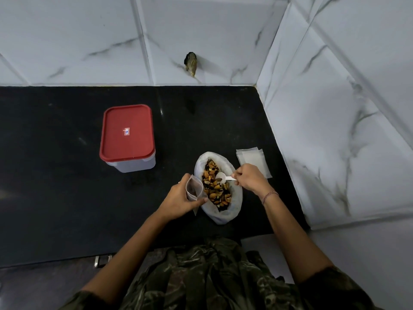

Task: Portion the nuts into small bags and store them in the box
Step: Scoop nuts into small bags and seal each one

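Note:
A large white bag (237, 198) lies open on the black counter, full of mixed nuts (215, 187). My left hand (181, 201) grips a small clear bag (194, 189) held open just left of the nuts. My right hand (251, 177) pinches the handle of a white plastic spoon (223, 176) whose bowl sits over the nuts. A clear plastic box with a red lid (127, 133) stands shut at the left. A stack of flat empty small bags (253, 158) lies to the right, partly hidden by my right hand.
The black counter (55, 175) ends at a marble-tiled wall at the back and right. A small dark fixture (190, 63) sticks out of the back wall. A metal handle (102, 260) shows below the counter's front edge.

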Tool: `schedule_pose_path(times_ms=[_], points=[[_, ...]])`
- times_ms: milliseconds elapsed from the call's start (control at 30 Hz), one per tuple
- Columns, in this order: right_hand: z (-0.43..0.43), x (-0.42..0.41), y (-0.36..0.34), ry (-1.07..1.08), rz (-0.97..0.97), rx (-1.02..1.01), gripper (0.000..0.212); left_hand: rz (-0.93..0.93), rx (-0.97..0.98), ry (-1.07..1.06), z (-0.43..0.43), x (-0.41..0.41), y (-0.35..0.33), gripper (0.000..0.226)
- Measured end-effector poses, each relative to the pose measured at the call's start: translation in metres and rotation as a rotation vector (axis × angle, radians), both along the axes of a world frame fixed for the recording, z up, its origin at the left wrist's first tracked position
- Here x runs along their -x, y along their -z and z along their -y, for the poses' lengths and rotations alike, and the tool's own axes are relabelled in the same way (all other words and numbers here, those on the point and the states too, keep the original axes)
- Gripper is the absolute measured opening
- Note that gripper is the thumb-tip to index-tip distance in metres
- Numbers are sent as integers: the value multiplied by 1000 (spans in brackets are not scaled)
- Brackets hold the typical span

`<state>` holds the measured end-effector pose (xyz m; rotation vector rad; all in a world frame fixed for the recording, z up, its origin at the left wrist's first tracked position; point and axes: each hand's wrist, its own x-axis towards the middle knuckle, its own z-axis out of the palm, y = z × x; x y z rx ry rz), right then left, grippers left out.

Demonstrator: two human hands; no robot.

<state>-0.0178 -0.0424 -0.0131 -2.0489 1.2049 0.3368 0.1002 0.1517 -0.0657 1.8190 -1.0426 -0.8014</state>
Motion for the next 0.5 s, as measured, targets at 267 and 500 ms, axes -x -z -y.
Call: schedule_pose_path(times_ms=[267, 500], points=[[-8, -1, -1, -198, -37, 116, 18, 4, 23, 13, 1, 4, 1, 41], [-5, 19, 4, 3, 85, 22, 19, 17, 31, -12, 2, 6, 1, 41]])
